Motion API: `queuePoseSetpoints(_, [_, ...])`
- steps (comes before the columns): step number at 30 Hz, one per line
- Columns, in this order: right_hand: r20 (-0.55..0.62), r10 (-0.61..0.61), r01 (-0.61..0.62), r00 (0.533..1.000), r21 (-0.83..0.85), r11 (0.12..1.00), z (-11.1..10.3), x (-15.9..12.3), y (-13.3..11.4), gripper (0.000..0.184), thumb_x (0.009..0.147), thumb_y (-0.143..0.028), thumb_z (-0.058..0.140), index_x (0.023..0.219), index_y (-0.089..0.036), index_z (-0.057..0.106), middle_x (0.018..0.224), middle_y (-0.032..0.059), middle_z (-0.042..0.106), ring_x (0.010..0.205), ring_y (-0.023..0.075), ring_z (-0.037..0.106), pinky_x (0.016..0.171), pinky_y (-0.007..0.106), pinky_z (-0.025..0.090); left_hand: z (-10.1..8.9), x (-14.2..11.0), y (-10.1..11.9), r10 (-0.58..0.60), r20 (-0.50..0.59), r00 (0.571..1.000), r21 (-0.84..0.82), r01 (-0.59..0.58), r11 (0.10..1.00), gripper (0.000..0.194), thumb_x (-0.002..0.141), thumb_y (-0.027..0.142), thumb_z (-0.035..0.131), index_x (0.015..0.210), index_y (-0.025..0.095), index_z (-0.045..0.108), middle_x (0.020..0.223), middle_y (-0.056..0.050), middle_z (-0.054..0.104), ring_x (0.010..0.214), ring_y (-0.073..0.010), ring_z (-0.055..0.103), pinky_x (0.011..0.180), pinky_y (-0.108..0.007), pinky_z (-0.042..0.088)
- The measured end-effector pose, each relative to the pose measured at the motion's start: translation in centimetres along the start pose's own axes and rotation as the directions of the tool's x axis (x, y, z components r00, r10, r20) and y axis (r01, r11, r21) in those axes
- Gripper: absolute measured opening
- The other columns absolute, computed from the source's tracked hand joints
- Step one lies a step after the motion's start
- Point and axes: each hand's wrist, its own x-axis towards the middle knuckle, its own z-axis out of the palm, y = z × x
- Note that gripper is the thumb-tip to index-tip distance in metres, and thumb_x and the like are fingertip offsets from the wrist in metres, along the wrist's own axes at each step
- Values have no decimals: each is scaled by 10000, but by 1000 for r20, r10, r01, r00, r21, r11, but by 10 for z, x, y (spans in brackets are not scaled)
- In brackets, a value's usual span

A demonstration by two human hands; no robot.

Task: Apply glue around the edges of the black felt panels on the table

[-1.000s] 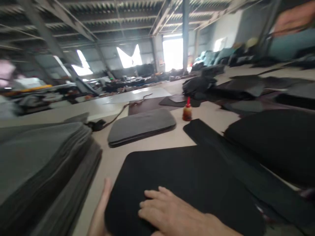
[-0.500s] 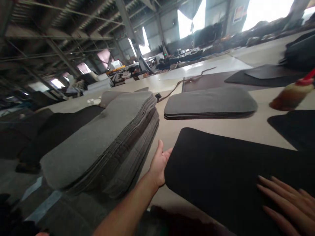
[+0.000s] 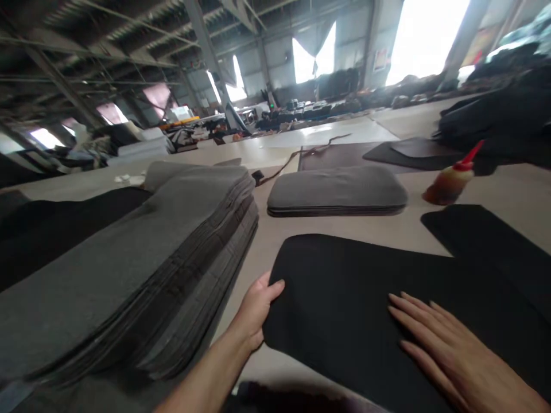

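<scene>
A large black sheet with rounded corners (image 3: 331,298) lies on the table in front of me; whether it is leather or another material I cannot tell. My left hand (image 3: 257,304) grips its left edge, thumb on top and the fingers hidden underneath. Flat on the sheet's upper face, fingers stretched out, rests my right hand (image 3: 451,347). To the left of my left hand is a tall stack of grey sheets (image 3: 172,229). Beyond the black sheet sits a lower stack of grey rounded pieces (image 3: 338,189).
A bottle with a red nozzle (image 3: 448,182) stands at the right, behind another black piece (image 3: 486,235). Farther back are a brown strip (image 3: 297,154), dark flat sheets (image 3: 400,152) and a heap of dark material (image 3: 495,120). The pale tabletop (image 3: 275,241) shows between the stacks.
My view has turned to the right. My left thumb has come down onto the black sheet's edge, closing the grip. My right hand still lies flat on the sheet and shows more fully.
</scene>
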Motion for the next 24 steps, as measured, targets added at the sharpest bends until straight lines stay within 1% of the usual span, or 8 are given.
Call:
queuePoseSetpoints(4, [32, -6, 7, 999, -39, 999, -15, 17, 3, 457, 1008, -461, 418, 1386, -306, 621, 1486, 33, 496, 1325, 345, 519, 1059, 596, 481, -17, -10, 3, 35, -178, 983, 2, -35, 999, 509, 818, 138, 697, 1316, 175, 595, 1081, -111, 766, 954, -249, 749, 867, -362, 607])
queuePoseSetpoints(6, [52, 51, -48, 997, -52, 998, -19, 19, 9, 475, 1003, -466, 404, 1373, -282, 638, 1474, 49, 509, 1332, 354, 510, 1070, 601, 470, -27, -13, 5, 43, -284, 958, 17, -39, 999, 520, 832, 151, 687, 1339, 200, 583, 1123, -109, 758, 1000, -260, 740, 897, -391, 602])
queuePoseSetpoints(8, [62, 90, -85, 994, -76, 993, -21, 17, 14, 488, 998, -464, 405, 1388, -270, 627, 1482, 58, 501, 1344, 360, 496, 1070, 605, 468, -35, -15, 7, 49, -333, 942, 66, -28, 997, 539, 838, 160, 681, 1361, 223, 567, 1178, -105, 742, 1057, -264, 725, 949, -416, 581])
queuePoseSetpoints(11, [38, 57, -50, 998, -165, 985, -22, 15, 16, 489, 1020, -421, 374, 1420, -241, 590, 1511, 56, 467, 1355, 348, 485, 1046, 600, 492, -43, -14, 10, 125, -328, 936, 239, -46, 970, 564, 835, 207, 699, 1380, 240, 555, 1285, -96, 698, 1196, -253, 660, 1078, -411, 497])
queuePoseSetpoints(14, [-30, -29, 20, 999, -280, 960, -25, 13, 12, 480, 1041, -364, 325, 1408, -200, 586, 1519, 62, 461, 1348, 338, 494, 983, 576, 540, -43, -10, 13, 232, -259, 937, 440, -99, 892, 548, 853, 285, 686, 1383, 232, 554, 1396, -83, 628, 1332, -237, 556, 1189, -391, 365])
queuePoseSetpoints(16, [-60, -57, 35, 997, -323, 946, -28, 10, 10, 475, 1042, -344, 312, 1398, -194, 588, 1520, 69, 462, 1339, 331, 505, 962, 554, 550, -39, -8, 16, 241, -217, 946, 520, -98, 849, 543, 857, 321, 669, 1377, 213, 555, 1420, -86, 607, 1345, -252, 542, 1203, -411, 343])
queuePoseSetpoints(21, [-52, -19, 1, 998, -325, 946, -30, -3, 10, 478, 1025, -359, 393, 1459, -206, 525, 1549, 73, 426, 1354, 331, 485, 1013, 548, 502, -30, -3, 21, 161, -171, 972, 578, -33, 815, 571, 835, 409, 661, 1358, 207, 551, 1271, -102, 703, 1113, -295, 697, 1011, -434, 548])
queuePoseSetpoints(24, [-24, 26, -32, 999, -291, 956, -27, -4, 8, 479, 1025, -380, 424, 1467, -222, 519, 1547, 63, 432, 1366, 340, 468, 1037, 565, 474, -42, 4, 23, 251, -169, 953, 681, -71, 729, 549, 767, 453, 719, 1249, 208, 620, 1128, -83, 759, 1006, -294, 730, 885, -375, 604])
